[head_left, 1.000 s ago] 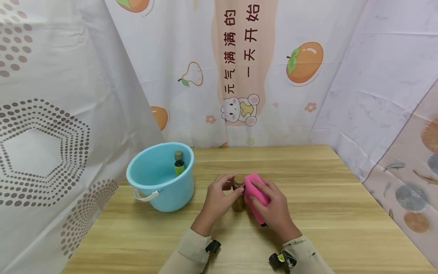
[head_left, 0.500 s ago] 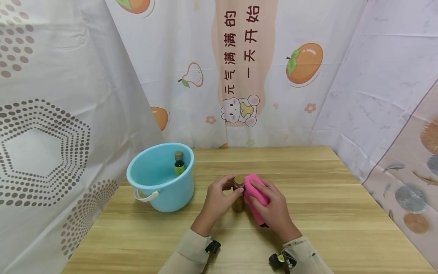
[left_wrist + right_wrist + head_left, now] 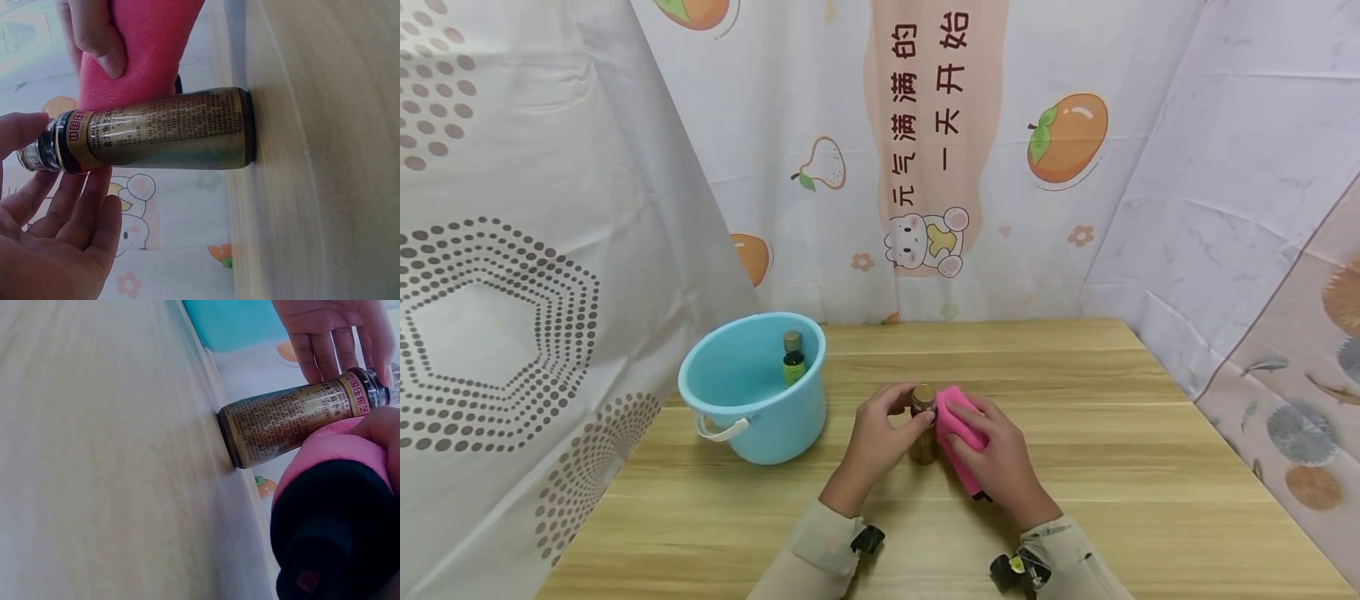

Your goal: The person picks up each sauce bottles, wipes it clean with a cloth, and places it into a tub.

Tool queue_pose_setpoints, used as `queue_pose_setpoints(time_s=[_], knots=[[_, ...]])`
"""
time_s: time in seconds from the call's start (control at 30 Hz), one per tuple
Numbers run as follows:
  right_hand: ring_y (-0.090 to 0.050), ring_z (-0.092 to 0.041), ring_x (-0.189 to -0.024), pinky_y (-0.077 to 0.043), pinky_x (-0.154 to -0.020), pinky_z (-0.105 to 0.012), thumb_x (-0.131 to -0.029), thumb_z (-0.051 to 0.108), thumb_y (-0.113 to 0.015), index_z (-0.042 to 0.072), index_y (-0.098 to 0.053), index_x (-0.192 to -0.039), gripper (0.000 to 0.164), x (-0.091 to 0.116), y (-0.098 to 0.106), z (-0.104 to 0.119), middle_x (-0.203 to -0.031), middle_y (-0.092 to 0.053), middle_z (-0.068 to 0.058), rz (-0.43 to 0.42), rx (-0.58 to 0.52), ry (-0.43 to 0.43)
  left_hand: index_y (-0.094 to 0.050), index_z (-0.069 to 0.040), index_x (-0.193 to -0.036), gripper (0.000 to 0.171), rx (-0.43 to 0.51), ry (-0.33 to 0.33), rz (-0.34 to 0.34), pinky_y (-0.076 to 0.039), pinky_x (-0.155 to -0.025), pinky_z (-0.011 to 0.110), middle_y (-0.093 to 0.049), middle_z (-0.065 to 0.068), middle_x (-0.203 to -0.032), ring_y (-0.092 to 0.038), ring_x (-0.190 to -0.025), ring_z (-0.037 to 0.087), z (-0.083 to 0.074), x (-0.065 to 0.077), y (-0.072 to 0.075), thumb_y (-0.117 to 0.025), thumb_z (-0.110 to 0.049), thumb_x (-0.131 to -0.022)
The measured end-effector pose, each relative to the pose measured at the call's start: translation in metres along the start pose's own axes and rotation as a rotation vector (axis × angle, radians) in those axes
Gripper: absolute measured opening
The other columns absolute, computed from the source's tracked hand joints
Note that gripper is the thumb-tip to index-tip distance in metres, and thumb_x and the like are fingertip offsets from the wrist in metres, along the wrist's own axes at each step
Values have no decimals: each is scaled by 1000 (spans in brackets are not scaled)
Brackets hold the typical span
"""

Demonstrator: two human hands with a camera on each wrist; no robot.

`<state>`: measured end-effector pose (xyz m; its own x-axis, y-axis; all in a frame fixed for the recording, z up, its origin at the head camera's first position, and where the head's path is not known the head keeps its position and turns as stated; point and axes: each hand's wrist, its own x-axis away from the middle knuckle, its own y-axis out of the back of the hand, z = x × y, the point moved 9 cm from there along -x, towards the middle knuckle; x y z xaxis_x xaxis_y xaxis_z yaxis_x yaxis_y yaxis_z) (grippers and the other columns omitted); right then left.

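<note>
A brown sesame oil bottle (image 3: 923, 450) with a gold cap and a printed gold label stands upright on the table. My left hand (image 3: 880, 429) pinches it near the neck, thumb on one side and fingers on the other. In my right hand (image 3: 1000, 454) is a pink plush roll (image 3: 140, 53) with a black end (image 3: 331, 519). The fingers lie over its top, and the thumb lies along the side facing the bottle. Its pink side is right against the bottle in the left wrist view.
On the left of the wooden table (image 3: 1112, 433) stands a light blue bucket (image 3: 782, 433) with a white handle. A small dark bottle (image 3: 793, 360) with a greenish-yellow label is inside it. Printed curtains (image 3: 820, 242) enclose the back and sides.
The pink plush roll has slid slightly down the side of the bottle toward me, with my right fingers shifting a little. My left hand and the sesame oil bottle have stayed in place.
</note>
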<state>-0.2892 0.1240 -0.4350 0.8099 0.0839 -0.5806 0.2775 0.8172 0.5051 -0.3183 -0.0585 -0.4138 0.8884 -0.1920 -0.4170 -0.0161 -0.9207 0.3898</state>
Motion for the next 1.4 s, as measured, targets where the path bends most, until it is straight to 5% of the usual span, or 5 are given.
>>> queue_pose_setpoints(time_s=[0.3,0.6,0.73,1.23,1.4], knots=[[-68,-25,-109,-61,-86,-39,-87,10,-81,15,-72,-133,47,3,-12,-14,-133,-66,-10,125,71,-126,-66,-12,-135,46,-8,5,-4,-55,-102,44,-72,-3,-121,-68,-112,16,0,0,-1,-78,-30,-94],[-67,-29,-114,-58,-92,-45,-87,17,-83,16,-71,-134,48,5,-19,-21,-133,-66,-13,184,145,-176,-67,-20,-134,46,-26,7,-24,-53,-103,51,-72,-5,-124,-66,-118,17,1,1,0,-79,-36,-93],[-67,-31,-114,-59,-91,-47,-86,17,-84,16,-72,-134,49,4,-16,-17,-133,-66,-15,155,150,-147,-67,-15,-134,50,-27,18,-29,-51,-104,58,-71,-4,-128,-64,-123,23,2,0,0,-79,-39,-92],[-67,-24,-115,-63,-82,-41,-84,14,-86,22,-74,-131,48,2,13,1,-138,-65,-6,-110,43,84,-70,-20,-133,47,-40,-18,-24,-53,-101,50,-66,-4,-125,-62,-117,14,2,-3,-8,-78,-43,-92],[-66,-30,-121,-63,-83,-42,-88,15,-84,20,-72,-133,47,1,9,6,-143,-62,-10,-113,-5,107,-70,-19,-131,45,-41,8,-32,-54,-96,45,-67,-7,-119,-65,-112,12,4,1,-2,-79,-39,-92]])
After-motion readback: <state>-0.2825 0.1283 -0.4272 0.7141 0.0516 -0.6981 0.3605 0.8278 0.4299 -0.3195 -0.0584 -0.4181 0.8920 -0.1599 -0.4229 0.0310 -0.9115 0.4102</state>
